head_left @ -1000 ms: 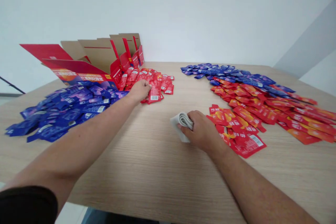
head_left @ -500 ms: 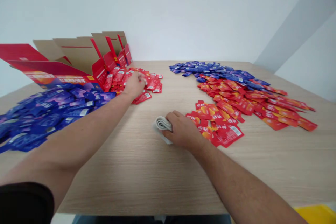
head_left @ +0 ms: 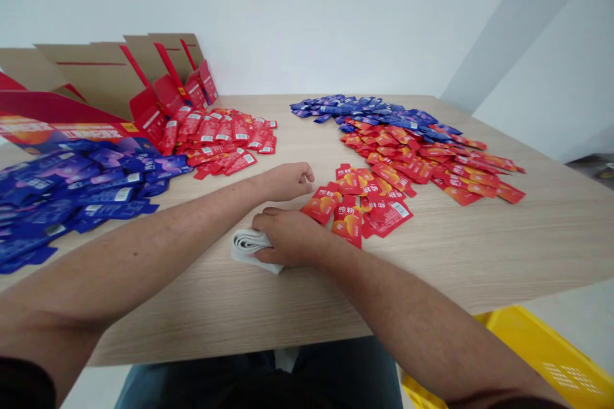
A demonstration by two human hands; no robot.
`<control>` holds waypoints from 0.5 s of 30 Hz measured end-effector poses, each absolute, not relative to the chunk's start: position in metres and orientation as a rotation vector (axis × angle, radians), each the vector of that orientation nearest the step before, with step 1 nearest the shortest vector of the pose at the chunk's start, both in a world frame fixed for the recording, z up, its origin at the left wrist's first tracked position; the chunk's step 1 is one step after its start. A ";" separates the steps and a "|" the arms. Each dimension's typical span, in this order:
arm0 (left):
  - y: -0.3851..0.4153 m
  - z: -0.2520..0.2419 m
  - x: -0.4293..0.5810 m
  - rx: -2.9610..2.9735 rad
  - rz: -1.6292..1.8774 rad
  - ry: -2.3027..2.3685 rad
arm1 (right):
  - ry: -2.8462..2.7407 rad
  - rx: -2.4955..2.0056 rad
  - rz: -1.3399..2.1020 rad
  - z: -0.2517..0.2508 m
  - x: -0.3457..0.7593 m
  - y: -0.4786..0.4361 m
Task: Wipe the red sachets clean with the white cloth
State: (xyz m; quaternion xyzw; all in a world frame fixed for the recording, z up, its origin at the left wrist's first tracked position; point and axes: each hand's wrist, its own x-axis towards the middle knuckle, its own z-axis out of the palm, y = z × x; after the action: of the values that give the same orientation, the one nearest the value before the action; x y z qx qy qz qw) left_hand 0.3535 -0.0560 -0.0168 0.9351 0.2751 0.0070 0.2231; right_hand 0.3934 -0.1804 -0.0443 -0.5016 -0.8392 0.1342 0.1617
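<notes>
While the folded white cloth [head_left: 247, 248] sits on the desk [head_left: 470, 255] at lower centre, R hand [head_left: 288, 238] presses on it w/ fingers [head_left: 267, 220] together; L hand [head_left: 284, 182] curls into a fist, just left of red sachets [head_left: 350, 206].

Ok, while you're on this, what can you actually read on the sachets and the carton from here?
"纯耕": large characters on the front red sachets.
Barcode on a red sachet: digits too small to read.
Red carton panel: printed line too blurred to read.
Blue sachets: label text too small to read.
</notes>
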 end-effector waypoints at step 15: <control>-0.088 -0.009 0.396 2.840 -0.416 0.709 | -2.310 -1.418 0.356 -0.053 0.394 -0.174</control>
State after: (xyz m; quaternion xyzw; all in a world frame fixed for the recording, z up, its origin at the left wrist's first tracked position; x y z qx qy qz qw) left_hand 0.3958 -0.0881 -0.0088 0.9564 0.2388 -0.1401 0.0925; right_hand 0.3936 -0.1744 -0.0534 -0.5080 -0.8274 0.1276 0.2025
